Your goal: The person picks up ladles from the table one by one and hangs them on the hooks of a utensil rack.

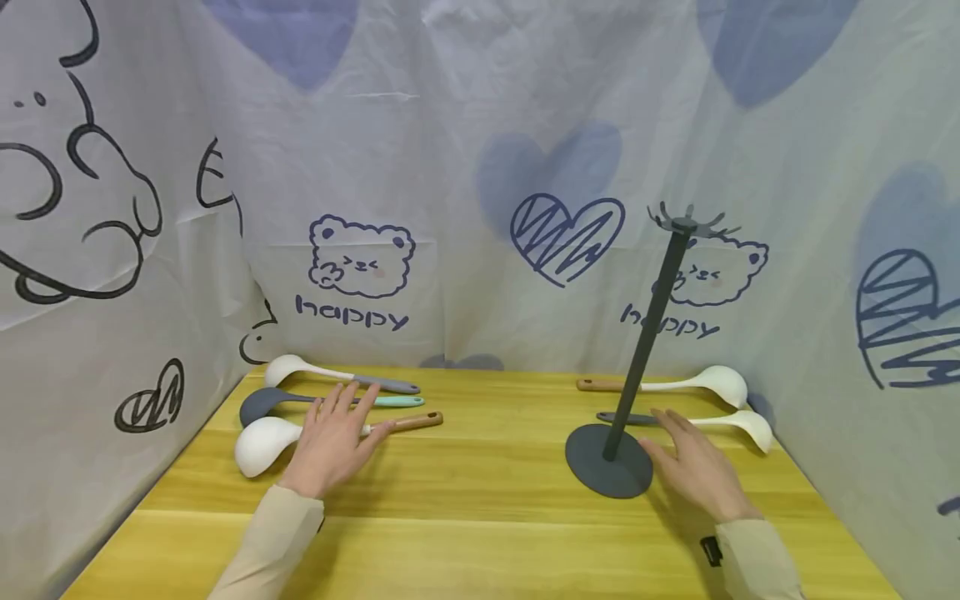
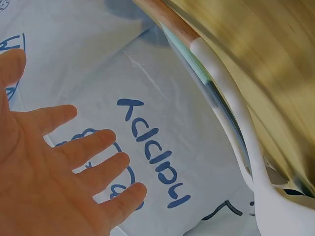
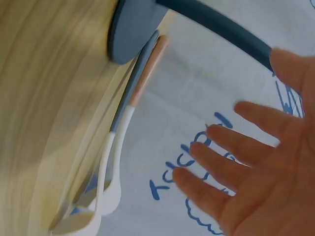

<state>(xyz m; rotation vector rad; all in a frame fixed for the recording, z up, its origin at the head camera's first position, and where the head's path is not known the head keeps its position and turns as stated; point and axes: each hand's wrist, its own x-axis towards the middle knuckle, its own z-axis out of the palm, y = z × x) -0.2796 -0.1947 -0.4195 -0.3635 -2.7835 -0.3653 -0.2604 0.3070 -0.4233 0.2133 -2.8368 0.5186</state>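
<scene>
On the left of the table lie several ladles: a white one with a wooden handle (image 1: 262,446), a dark one with a mint handle (image 1: 260,406) and a white one with a grey handle (image 1: 386,384). My left hand (image 1: 330,446), fingers spread, hovers over them; in the left wrist view the hand (image 2: 64,167) holds nothing. A dark stand (image 1: 609,461) with hooks on top stands right of centre. My right hand (image 1: 697,471) is beside its base, fingers spread and empty, near a white ladle with a grey handle (image 1: 752,429). Behind lies a white ladle with a wooden handle (image 1: 723,385).
A pale cloth (image 1: 465,183) printed with hearts and bears hangs behind the wooden table (image 1: 480,550) and along both sides. The stand's tall pole rises between the right hand and the middle of the table.
</scene>
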